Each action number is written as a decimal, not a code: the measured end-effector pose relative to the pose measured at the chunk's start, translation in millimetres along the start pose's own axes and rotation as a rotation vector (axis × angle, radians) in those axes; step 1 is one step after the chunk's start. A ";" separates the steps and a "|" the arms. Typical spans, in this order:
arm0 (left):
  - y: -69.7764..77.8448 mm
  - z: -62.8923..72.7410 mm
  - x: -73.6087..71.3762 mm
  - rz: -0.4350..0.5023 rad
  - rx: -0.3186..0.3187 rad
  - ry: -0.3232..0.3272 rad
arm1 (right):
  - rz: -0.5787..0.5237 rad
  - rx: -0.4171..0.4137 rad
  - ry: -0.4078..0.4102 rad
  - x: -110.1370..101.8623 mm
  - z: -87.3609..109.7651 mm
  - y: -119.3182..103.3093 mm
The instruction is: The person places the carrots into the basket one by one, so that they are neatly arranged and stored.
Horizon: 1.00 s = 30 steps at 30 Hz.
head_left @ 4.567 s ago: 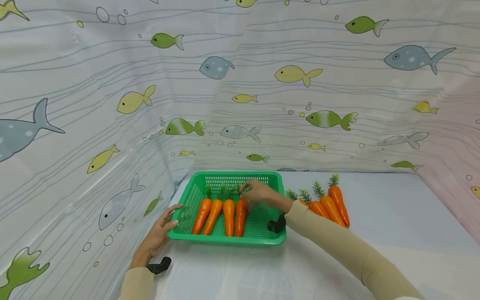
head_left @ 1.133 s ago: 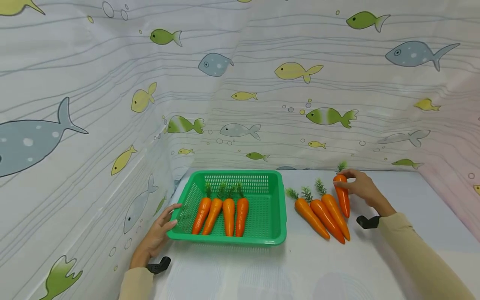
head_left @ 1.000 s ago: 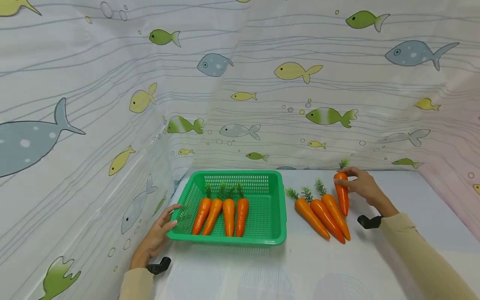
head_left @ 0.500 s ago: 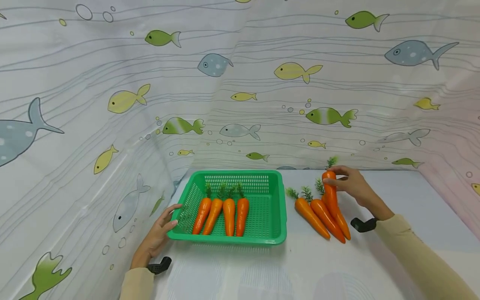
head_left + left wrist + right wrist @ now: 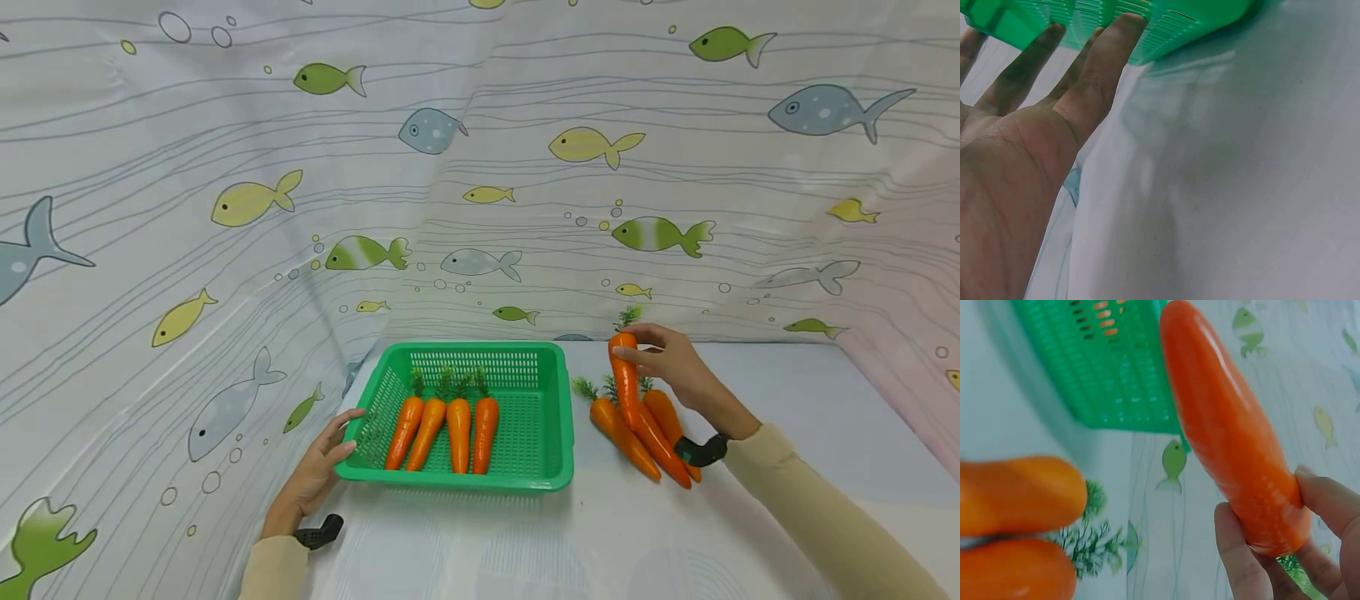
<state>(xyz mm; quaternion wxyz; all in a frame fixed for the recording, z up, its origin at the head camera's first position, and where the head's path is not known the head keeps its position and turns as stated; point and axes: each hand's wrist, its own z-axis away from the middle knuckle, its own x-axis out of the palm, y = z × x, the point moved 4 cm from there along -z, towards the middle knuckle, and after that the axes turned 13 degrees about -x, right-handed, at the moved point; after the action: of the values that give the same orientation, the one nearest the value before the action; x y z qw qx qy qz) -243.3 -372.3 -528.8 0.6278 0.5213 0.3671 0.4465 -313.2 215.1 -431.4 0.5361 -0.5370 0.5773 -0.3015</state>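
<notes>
My right hand (image 5: 667,362) pinches an orange carrot (image 5: 626,379) by its thick end, between thumb and fingers. In the right wrist view the carrot's tip points up, overlapping the basket's edge, and its leaves show partly below my fingers. In the head view it hangs over three carrots (image 5: 663,450) on the table, right of the green basket (image 5: 450,481). Several carrots (image 5: 459,437) lie side by side in the basket, leaves toward the back. My left hand (image 5: 318,462) rests at the basket's left side, its extended fingertips (image 5: 1129,25) against the slotted wall.
A white table (image 5: 517,550) bears the basket and carrots. A fish-patterned curtain (image 5: 570,200) hangs behind and at both sides, close to my left arm. Black wrist cameras (image 5: 318,532) are strapped to both wrists.
My right hand left the basket, took hold of the rightmost carrot on the table, lifted it and carried it leftward over the others. My left hand has stayed at the basket.
</notes>
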 end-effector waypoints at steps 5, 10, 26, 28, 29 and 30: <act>0.1 1.2 0.8 -0.009 0.005 0.001 | -0.060 0.002 -0.030 16.3 -6.9 -7.9; 0.3 0.8 0.8 -0.011 -0.001 0.016 | -0.089 -0.014 -0.057 34.0 -13.0 -18.5; 2.5 3.0 2.0 -0.013 -0.022 0.038 | -0.181 -0.053 -0.132 95.7 -28.9 -41.4; 3.2 3.1 2.5 -0.013 -0.022 0.041 | -0.189 -0.060 -0.147 104.0 -30.2 -42.9; 3.7 3.1 2.8 -0.013 -0.021 0.041 | -0.194 -0.058 -0.149 108.1 -31.4 -43.2; 4.1 3.0 3.0 -0.013 -0.019 0.040 | -0.198 -0.060 -0.151 112.2 -32.4 -43.7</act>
<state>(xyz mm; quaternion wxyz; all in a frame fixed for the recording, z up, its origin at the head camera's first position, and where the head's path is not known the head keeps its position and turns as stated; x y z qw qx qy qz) -240.3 -370.2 -524.2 0.6281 0.5039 0.3786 0.4563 -313.8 91.4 -416.3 0.5295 -0.6283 0.4882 -0.2942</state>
